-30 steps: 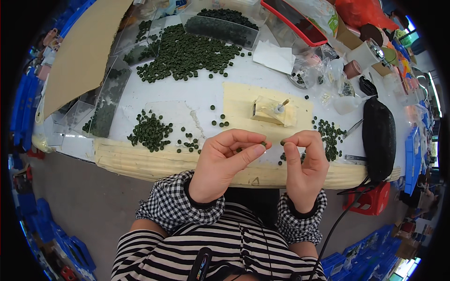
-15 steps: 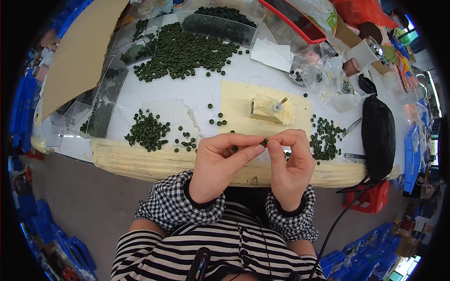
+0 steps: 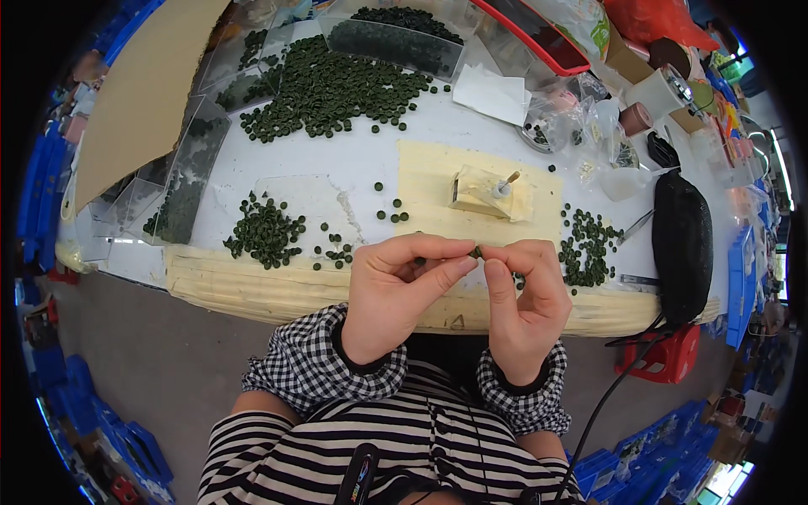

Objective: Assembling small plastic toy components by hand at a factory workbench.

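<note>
Pinching one small, round, dark-green piece [image 3: 476, 252] between thumb and index finger, the left hand [image 3: 391, 295] is in front of the cream-coloured, tape-wrapped block [image 3: 475, 198] with its thin upright peg [image 3: 509, 180], on the person's side. The right hand [image 3: 528, 307] meets it from the block's near right, its grip likewise closed on the piece; whether a second piece hides among the fingertips, I cannot tell. Beneath the block lies a flat cream sheet [image 3: 425, 172] on the white desk [image 3: 324, 160]. Left of the block is a low pile of dark-green round pieces [image 3: 263, 236], and right of it, a looser scatter of similar pieces [image 3: 587, 252]. Beyond the block to the left spreads a large dark-green heap [image 3: 337, 93]. A folded white paper [image 3: 490, 94] lies straight beyond the block, and a long black pouch [image 3: 682, 240] well to its right
</note>
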`<state>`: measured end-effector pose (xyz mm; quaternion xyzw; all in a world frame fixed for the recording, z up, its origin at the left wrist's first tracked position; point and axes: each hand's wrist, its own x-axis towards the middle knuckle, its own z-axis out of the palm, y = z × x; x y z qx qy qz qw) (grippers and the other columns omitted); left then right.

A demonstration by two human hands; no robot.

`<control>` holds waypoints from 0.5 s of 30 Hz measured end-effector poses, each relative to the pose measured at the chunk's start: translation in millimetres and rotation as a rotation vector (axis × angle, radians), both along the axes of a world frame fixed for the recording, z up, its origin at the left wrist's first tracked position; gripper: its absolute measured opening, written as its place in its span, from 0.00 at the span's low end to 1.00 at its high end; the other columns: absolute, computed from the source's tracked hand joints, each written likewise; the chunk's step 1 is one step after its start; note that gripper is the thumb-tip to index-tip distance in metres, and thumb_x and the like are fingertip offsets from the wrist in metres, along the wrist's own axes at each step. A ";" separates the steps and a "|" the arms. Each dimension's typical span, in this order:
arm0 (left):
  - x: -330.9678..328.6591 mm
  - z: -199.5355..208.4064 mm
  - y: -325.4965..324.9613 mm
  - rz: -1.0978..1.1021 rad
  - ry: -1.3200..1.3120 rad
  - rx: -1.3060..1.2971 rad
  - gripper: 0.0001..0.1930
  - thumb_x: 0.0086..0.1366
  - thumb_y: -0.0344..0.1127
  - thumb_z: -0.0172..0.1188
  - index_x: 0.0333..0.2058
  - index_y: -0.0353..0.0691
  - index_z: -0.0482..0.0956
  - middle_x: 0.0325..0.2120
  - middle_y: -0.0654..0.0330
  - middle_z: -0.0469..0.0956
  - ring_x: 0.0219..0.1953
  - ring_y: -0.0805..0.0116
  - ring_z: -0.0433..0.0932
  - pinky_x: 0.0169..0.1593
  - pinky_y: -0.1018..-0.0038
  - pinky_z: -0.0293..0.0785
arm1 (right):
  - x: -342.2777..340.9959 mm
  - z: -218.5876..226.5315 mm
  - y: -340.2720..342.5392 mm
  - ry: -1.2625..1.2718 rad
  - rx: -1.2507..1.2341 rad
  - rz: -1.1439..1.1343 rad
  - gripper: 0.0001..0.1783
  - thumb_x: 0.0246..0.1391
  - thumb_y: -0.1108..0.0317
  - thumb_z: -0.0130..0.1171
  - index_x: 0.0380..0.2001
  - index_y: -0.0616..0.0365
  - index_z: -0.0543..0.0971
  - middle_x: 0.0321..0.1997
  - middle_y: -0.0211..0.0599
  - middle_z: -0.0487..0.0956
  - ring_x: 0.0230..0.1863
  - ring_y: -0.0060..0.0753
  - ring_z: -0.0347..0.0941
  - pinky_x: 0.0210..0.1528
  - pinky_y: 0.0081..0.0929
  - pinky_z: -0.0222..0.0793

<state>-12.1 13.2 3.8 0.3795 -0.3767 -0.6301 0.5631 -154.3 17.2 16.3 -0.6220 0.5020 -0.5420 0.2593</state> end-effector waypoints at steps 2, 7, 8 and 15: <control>1.0 -0.5 -1.0 0.001 -0.025 -0.030 0.09 0.60 0.21 0.62 0.41 0.32 0.82 0.27 0.68 0.77 0.27 0.87 0.68 0.30 0.88 0.64 | 0.1 0.3 2.0 0.015 0.003 0.000 0.07 0.48 0.78 0.64 0.33 0.61 0.83 0.31 0.34 0.76 0.35 0.30 0.69 0.37 0.22 0.65; 0.2 6.1 -3.9 0.014 -0.042 -0.021 0.09 0.60 0.21 0.62 0.40 0.33 0.82 0.28 0.66 0.79 0.28 0.85 0.70 0.31 0.88 0.65 | -5.5 -3.3 1.5 0.028 -0.049 0.055 0.10 0.46 0.79 0.66 0.35 0.61 0.84 0.31 0.33 0.77 0.35 0.30 0.69 0.37 0.22 0.65; -0.8 6.4 -4.2 0.027 -0.004 0.000 0.09 0.60 0.21 0.62 0.40 0.32 0.82 0.29 0.65 0.79 0.28 0.85 0.71 0.31 0.88 0.66 | -6.0 -3.7 1.1 0.029 -0.068 0.074 0.11 0.45 0.79 0.66 0.36 0.60 0.84 0.32 0.33 0.77 0.35 0.30 0.69 0.37 0.22 0.65; 4.5 -0.4 -4.2 0.041 -0.138 -0.199 0.09 0.60 0.22 0.63 0.40 0.31 0.81 0.33 0.61 0.81 0.34 0.81 0.76 0.38 0.85 0.72 | -6.5 -3.6 1.9 0.007 -0.067 0.120 0.14 0.44 0.79 0.66 0.38 0.60 0.84 0.31 0.32 0.77 0.35 0.31 0.69 0.37 0.24 0.66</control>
